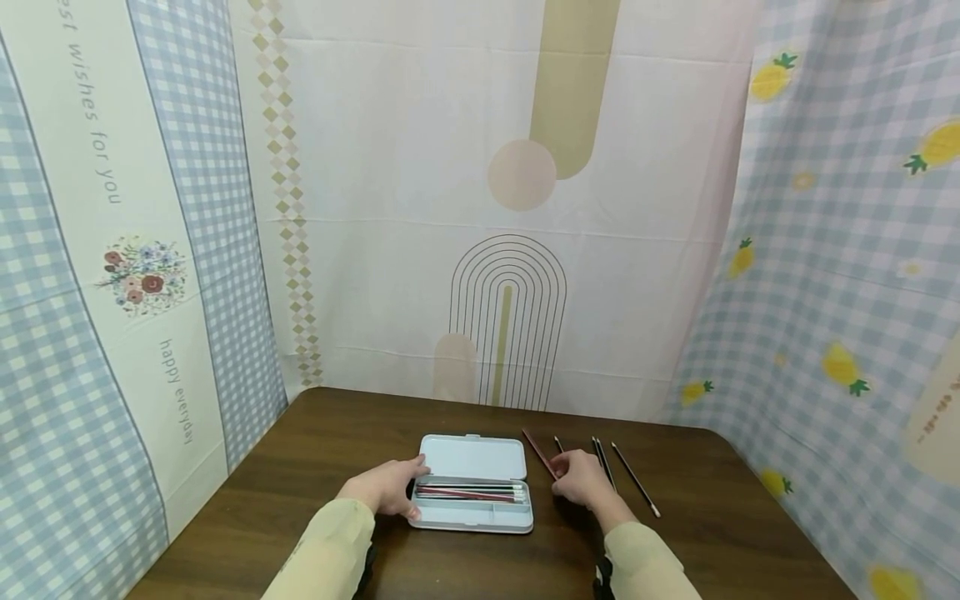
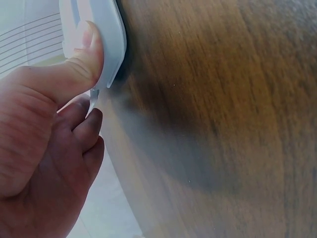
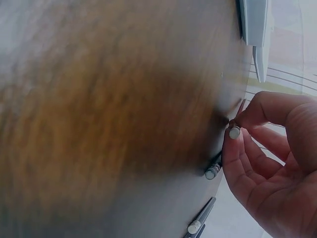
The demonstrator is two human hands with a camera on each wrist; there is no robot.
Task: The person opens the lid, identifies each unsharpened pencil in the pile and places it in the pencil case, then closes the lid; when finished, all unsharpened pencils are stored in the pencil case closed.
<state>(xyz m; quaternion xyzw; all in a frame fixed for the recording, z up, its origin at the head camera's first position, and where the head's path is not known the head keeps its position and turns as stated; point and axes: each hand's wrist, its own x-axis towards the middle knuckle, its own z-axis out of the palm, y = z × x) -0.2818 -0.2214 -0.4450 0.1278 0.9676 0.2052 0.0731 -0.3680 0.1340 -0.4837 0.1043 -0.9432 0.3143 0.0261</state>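
Observation:
A white pencil case (image 1: 472, 527) lies on the table with its lid (image 1: 474, 457) raised at the back. Several pencils (image 1: 467, 492), one of them dark red, lie in its long rear compartment. My left hand (image 1: 386, 486) grips the case's left end; in the left wrist view the thumb (image 2: 87, 37) presses on the rim, with the other fingers curled beside the lid. To the right of the case, my right hand (image 1: 581, 477) pinches a dark red pencil (image 1: 537, 452) near its white eraser end (image 3: 235, 132) between thumb and fingertips. The pencil points away, up and left.
Several dark pencils with white ends lie on the wooden table (image 1: 300, 500) around the right hand, including one far-right pencil (image 1: 636, 480). A patterned cloth (image 1: 390, 292) hangs behind the table, and checked cloths hang at both sides.

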